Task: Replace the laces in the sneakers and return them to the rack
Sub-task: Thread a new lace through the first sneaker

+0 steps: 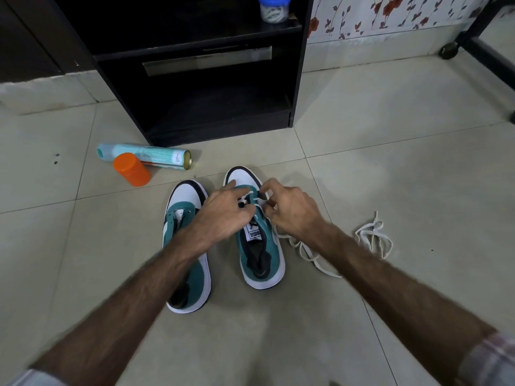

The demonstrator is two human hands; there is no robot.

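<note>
Both hands meet over the front eyelets of the right sneaker [260,246], toe pointing at the rack [195,87]: the left hand [223,211] and right hand [292,211] each pinch the lace [252,200], its slack trailing right of that sneaker

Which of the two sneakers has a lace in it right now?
The right-hand sneaker, under both hands; the left-hand sneaker shows bare eyelets.

Pale tiled floor [390,168]; black shelf unit [195,79] against floral-papered wall [390,15]; dim light.
</note>
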